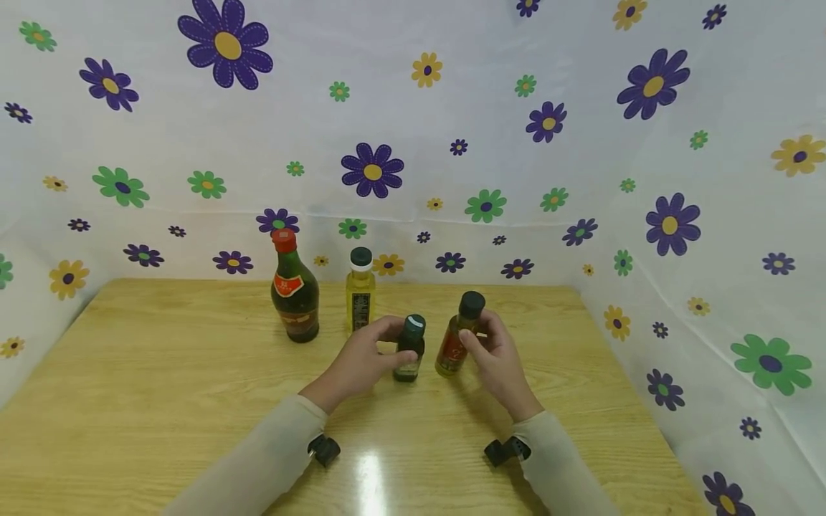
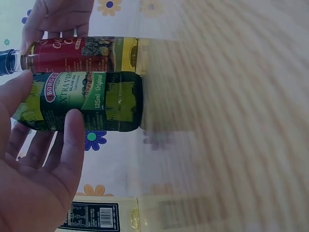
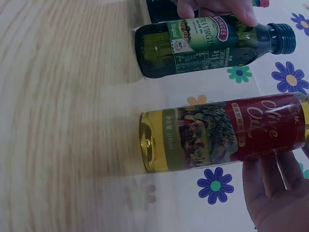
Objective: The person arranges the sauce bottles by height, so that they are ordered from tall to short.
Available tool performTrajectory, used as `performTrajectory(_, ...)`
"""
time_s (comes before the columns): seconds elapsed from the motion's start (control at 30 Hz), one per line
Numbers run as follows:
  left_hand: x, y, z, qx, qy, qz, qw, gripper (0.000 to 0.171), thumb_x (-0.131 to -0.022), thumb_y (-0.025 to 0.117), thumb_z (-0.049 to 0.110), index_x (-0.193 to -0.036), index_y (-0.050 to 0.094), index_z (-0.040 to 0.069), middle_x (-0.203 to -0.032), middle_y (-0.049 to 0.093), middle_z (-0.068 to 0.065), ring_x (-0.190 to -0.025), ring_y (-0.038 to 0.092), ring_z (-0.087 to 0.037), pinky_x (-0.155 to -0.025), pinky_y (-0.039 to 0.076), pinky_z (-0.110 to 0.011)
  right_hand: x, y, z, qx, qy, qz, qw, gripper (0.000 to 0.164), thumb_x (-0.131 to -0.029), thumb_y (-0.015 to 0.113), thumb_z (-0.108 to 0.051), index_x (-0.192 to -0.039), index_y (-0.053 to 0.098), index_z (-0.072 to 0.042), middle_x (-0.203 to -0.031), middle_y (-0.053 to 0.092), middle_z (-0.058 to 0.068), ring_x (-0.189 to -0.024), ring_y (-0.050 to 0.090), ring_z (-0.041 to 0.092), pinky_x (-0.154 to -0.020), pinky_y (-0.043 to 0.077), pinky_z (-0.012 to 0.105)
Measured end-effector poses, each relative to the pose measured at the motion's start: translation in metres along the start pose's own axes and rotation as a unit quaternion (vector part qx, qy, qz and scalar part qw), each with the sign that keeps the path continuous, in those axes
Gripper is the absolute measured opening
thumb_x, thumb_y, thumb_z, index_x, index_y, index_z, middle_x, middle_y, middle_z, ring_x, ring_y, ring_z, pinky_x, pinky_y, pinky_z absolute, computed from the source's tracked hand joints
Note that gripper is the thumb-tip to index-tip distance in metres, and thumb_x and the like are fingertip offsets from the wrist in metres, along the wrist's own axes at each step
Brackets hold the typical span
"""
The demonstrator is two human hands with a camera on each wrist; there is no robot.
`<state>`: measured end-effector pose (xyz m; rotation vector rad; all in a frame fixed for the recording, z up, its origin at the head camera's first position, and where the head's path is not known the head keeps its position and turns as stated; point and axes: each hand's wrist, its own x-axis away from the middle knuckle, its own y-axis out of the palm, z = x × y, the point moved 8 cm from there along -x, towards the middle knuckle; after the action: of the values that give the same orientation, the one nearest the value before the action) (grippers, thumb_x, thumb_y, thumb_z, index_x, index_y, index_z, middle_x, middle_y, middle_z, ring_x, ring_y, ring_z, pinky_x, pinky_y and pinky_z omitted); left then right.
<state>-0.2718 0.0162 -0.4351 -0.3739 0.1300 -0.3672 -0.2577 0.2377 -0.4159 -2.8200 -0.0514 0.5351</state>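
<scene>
My left hand (image 1: 360,364) grips a small dark green olive oil bottle (image 2: 113,101) with a Borges label, thumb and fingers around its upper part. To its right, my right hand (image 1: 503,365) holds a taller olive oil bottle (image 3: 212,133) with a red label and dark cap, leaning slightly in the head view. Yellow oil shows at the base of this one. The two bottles are side by side, a small gap between them in the head view. Both bases are close to the wooden table (image 1: 193,401).
Behind my left hand stands a yellow oil bottle (image 1: 360,290) with a dark cap and black label. Farther left is a dark bottle (image 1: 298,304) with a red cap. A white flowered cloth (image 1: 413,122) hangs along the table's back and right side.
</scene>
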Motion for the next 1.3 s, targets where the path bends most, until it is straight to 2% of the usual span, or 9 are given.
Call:
performTrajectory(0.27, -0.001, -0.003, -0.001, 0.019, 0.0, -0.001, 0.9998, 0.046, -0.091, 0.082, 0.031, -0.133, 0.065, 0.025, -0.125, 0.07, 0.006, -0.119, 0.065, -0.02, -0.103, 0.052, -0.049, -0.011, -0.009, -0.009, 0.062, 0.038, -0.021, 0.997, 0.03, -0.1, 0.07, -0.017, -0.127, 0.064, -0.005, -0.122, 0.067, 0.012, -0.113, 0.062, 0.018, -0.093, 0.056, 0.025)
performTrajectory(0.57, -0.003, -0.001, -0.007, 0.038, 0.011, -0.004, 0.9992, 0.045, -0.089, 0.083, 0.028, -0.13, 0.066, 0.02, -0.123, 0.071, 0.002, -0.115, 0.066, -0.02, -0.097, 0.057, -0.039, -0.018, -0.012, -0.013, 0.083, 0.052, -0.057, 0.994, 0.026, -0.1, 0.071, -0.017, -0.122, 0.066, -0.005, -0.117, 0.069, 0.013, -0.109, 0.063, 0.023, -0.089, 0.057, 0.027)
performTrajectory(1.0, -0.001, 0.001, -0.008, 0.074, 0.015, 0.006, 0.9971, 0.041, -0.089, 0.084, 0.024, -0.125, 0.067, 0.017, -0.124, 0.069, 0.001, -0.117, 0.065, -0.021, -0.095, 0.058, -0.033, -0.033, -0.026, -0.01, 0.091, 0.069, -0.049, 0.992, 0.03, -0.101, 0.07, -0.022, -0.124, 0.065, -0.004, -0.121, 0.068, 0.013, -0.112, 0.061, 0.018, -0.092, 0.055, 0.022)
performTrajectory(1.3, -0.001, 0.003, -0.014, 0.08, 0.006, 0.01, 0.9967, 0.049, -0.09, 0.083, 0.028, -0.134, 0.063, 0.019, -0.127, 0.068, -0.002, -0.118, 0.066, -0.024, -0.095, 0.058, -0.039, -0.037, -0.025, -0.009, 0.084, 0.072, -0.043, 0.993, 0.031, -0.101, 0.07, -0.023, -0.125, 0.064, -0.005, -0.124, 0.067, 0.013, -0.114, 0.06, 0.02, -0.093, 0.055, 0.024)
